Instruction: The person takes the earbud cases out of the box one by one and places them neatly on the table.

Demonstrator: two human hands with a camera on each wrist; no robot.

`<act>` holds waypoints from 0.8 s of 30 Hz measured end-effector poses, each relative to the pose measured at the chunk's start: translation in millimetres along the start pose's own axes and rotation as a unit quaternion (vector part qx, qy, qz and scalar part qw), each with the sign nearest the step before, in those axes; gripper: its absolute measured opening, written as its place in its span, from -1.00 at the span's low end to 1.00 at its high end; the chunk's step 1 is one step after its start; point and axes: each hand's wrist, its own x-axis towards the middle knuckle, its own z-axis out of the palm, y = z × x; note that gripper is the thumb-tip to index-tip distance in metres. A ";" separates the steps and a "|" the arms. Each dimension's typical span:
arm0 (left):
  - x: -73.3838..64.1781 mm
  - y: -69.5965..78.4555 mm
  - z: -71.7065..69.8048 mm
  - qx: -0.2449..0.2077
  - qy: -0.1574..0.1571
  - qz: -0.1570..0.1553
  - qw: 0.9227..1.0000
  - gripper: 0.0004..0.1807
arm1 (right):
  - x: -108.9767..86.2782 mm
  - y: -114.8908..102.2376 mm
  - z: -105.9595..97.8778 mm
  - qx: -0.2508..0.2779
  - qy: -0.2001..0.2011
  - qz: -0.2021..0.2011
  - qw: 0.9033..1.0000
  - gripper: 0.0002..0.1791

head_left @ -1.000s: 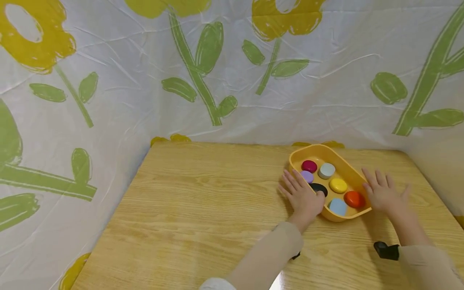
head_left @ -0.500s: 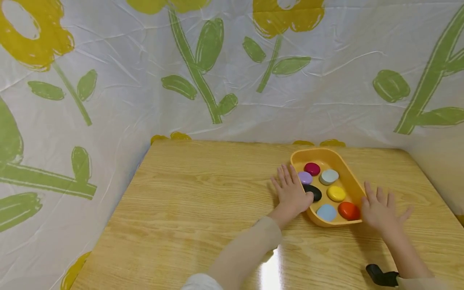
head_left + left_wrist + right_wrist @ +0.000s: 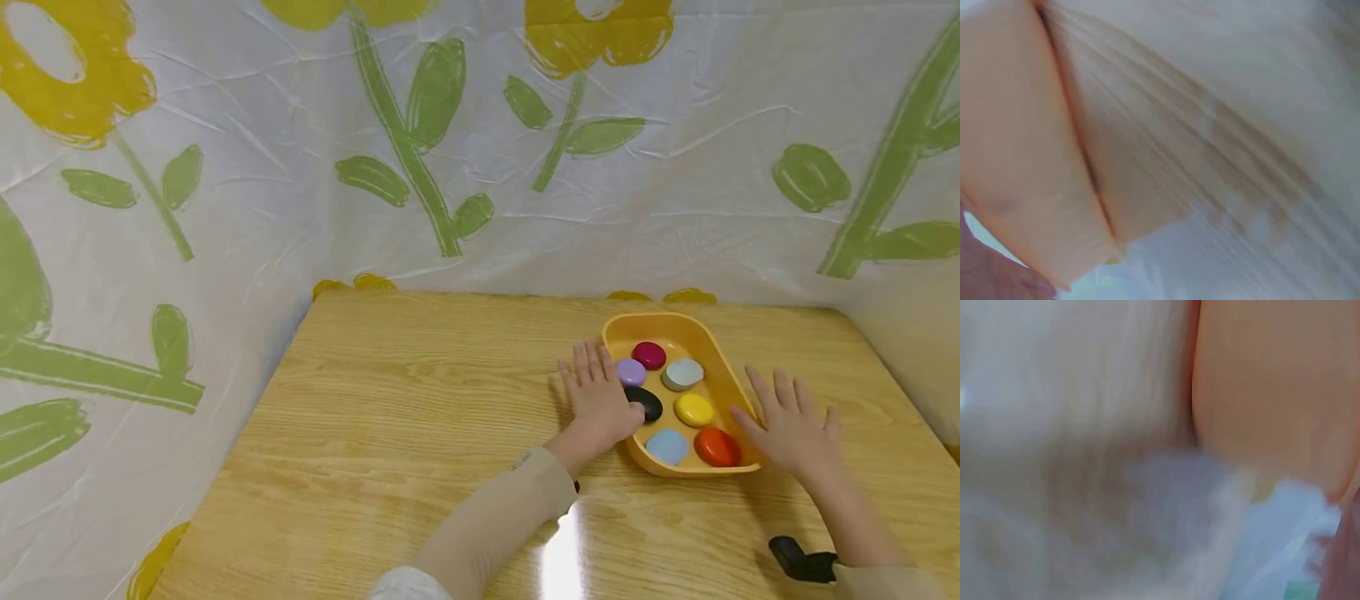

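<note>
A shallow orange-yellow tray (image 3: 701,333) with rounded corners stands at the table's right side. In it lie several smooth, rounded pebble-like pieces: crimson (image 3: 648,356), lavender (image 3: 631,372), pale grey (image 3: 683,375), black (image 3: 645,404), yellow (image 3: 694,410), light blue (image 3: 667,447) and red-orange (image 3: 717,447). My left hand (image 3: 602,408) lies along the tray's left wall, fingers straight outside, thumb reaching over the rim by the black piece. My right hand (image 3: 793,429) is at the right wall, fingers spread, thumb tip over the rim; contact is unclear. Both wrist views show the orange tray wall (image 3: 1016,125) close up.
The wood-grain table (image 3: 420,400) extends to the left of the tray. A pale cloth (image 3: 262,167) printed with flowers hangs behind and at the sides. A black device (image 3: 802,560) sits at the right wrist.
The tray has slid toward me and slightly left, turning a little, with both hands at its sides. Lately the right hand's fingers have eased off the right wall.
</note>
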 end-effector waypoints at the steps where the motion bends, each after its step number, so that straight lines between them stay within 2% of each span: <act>1: -2.1 1.9 -1.2 0.014 -0.008 -0.006 1.000 -0.04 | 5.6 3.4 -1.5 -0.012 0.009 -0.021 1.000 -0.19; 5: -10.1 6.9 -2.7 0.047 -0.032 -0.032 0.998 -0.01 | 26.7 14.0 -6.8 -0.035 0.026 -0.101 0.994 -0.16; 8: -12.5 7.6 -1.0 0.048 -0.031 -0.044 0.997 0.01 | 37.7 18.8 -7.1 -0.040 0.017 -0.134 0.990 -0.14; 12: -13.1 9.2 1.0 0.037 -0.024 -0.039 0.998 0.01 | 41.5 23.1 -5.4 -0.041 -0.009 -0.128 0.991 -0.12; 18: -10.9 7.8 0.7 0.066 -0.027 -0.044 0.996 -0.02 | 42.4 23.6 -1.3 -0.058 -0.027 -0.115 0.991 -0.18; 24: -12.2 1.0 0.2 0.076 -0.039 -0.026 0.996 -0.04 | 37.0 16.4 0.9 -0.066 -0.048 -0.092 0.992 -0.19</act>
